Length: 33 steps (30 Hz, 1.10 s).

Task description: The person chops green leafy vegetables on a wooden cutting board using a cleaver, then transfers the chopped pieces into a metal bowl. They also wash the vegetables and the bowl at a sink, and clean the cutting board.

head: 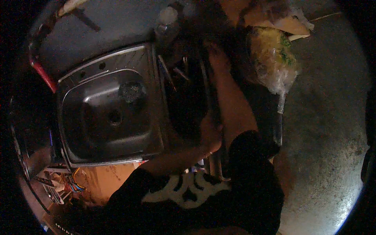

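A stainless steel sink lies to the left, its bowl bare apart from a dim textured patch near the back right. Beside its right edge is a dark recessed tray or basin with a few thin sticks or utensils at its back. My left hand rests at the near right side of that basin, close to its rim. Farther back, my right hand reaches to the rim's far right part. Deep shadow hides the fingers of both hands, so what they touch or hold cannot be told.
A clear plastic bag with yellow and green contents lies right of my right arm, near brown paper or cardboard. Bottles or jars stand behind the basin. A red tube or handle is at the left. Cables lie low on the left.
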Available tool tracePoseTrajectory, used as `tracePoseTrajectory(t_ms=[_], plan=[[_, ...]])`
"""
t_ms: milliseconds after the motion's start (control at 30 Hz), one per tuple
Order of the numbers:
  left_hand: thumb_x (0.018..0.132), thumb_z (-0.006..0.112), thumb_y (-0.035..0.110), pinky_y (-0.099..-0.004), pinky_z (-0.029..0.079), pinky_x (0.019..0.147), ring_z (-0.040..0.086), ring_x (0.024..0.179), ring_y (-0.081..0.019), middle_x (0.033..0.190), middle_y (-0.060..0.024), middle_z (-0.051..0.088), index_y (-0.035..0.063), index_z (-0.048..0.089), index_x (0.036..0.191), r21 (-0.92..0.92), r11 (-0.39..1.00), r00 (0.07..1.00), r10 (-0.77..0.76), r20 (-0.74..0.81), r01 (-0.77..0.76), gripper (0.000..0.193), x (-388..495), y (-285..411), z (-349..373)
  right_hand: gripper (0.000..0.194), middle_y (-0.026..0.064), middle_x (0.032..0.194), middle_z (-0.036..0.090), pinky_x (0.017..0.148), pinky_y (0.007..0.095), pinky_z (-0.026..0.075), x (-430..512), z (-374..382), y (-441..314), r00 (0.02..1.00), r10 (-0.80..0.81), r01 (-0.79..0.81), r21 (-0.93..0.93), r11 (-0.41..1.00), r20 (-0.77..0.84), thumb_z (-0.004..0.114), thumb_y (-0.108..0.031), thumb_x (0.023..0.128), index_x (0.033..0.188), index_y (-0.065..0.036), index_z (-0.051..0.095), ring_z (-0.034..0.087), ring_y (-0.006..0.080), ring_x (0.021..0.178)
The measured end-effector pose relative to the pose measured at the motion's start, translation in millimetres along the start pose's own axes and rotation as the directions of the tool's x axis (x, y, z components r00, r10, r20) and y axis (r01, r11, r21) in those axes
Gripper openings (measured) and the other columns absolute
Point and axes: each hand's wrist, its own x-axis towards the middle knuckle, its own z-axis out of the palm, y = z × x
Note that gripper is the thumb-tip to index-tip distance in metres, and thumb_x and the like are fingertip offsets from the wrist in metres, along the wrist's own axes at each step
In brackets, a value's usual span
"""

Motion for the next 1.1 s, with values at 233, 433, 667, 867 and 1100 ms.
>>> tracePoseTrajectory(t_ms=[233,433,667,867,1100], plan=[[0.079,0.055,0.007,-0.0424,0.038,0.088,0.047,0.104,-0.0357,0.113,-0.0189,0.051,0.001,0.041,0.123,0.49,0.847,0.944,0.305,-0.125,-0.208,0.046,0.0,-62.2,10.4,0.033,0.0106,0.124,0.049,0.095,0.0379,0.036,-132.1,-102.1,7.7,0.945,-0.133,-0.102,0.656,0.747,0.299,0.046,-0.026,0.088,0.116,-0.015,0.055,0.047,0.0273,0.112],[0.076,0.057,0.002,-0.0438,0.036,0.089,0.045,0.105,-0.0358,0.113,-0.0203,0.048,0.0006,0.043,0.121,0.509,0.836,0.944,0.308,-0.12,-0.208,0.047,4.4,-60.9,5.5,0.032,0.0035,0.12,0.052,0.099,0.037,0.031,-324.1,-203.8,17.3,0.756,-0.557,0.481,0.286,0.829,0.343,0.058,-0.021,0.073,0.105,-0.02,0.062,0.043,0.026,0.115],[0.077,0.054,-0.001,-0.0422,0.04,0.084,0.051,0.097,-0.0329,0.105,-0.0179,0.054,-0.0019,0.044,0.116,0.574,0.775,0.932,0.359,-0.058,-0.263,0.041,-0.7,-41.5,6.0,0.026,0.0044,0.109,0.055,0.089,0.0357,0.04,-409.7,-195.0,155.0,0.838,-0.252,0.126,0.277,0.953,0.485,0.059,-0.019,0.073,0.098,-0.016,0.061,0.05,0.0256,0.104],[0.077,0.051,0.0,-0.0436,0.041,0.083,0.052,0.091,-0.033,0.101,-0.0174,0.056,-0.0007,0.049,0.113,0.599,0.777,0.907,0.374,-0.192,-0.194,0.037,10.5,-82.0,-0.3,0.028,0.0055,0.109,0.056,0.088,0.0347,0.041,-404.8,-174.9,181.3,0.898,0.291,-0.333,0.078,0.94,0.33,0.058,-0.018,0.075,0.102,-0.013,0.059,0.051,0.0246,0.102],[0.082,0.052,0.01,-0.0437,0.048,0.071,0.056,0.087,-0.0361,0.095,-0.0168,0.059,0.0017,0.049,0.116,0.618,0.765,0.938,0.322,-0.127,-0.178,0.035,-13.4,-13.6,-1.7,0.03,0.0068,0.109,0.056,0.087,0.0336,0.042,-451.1,-160.2,18.1,0.812,0.05,-0.443,0.559,0.701,0.581,0.057,-0.018,0.078,0.107,-0.01,0.057,0.052,0.0234,0.1]])
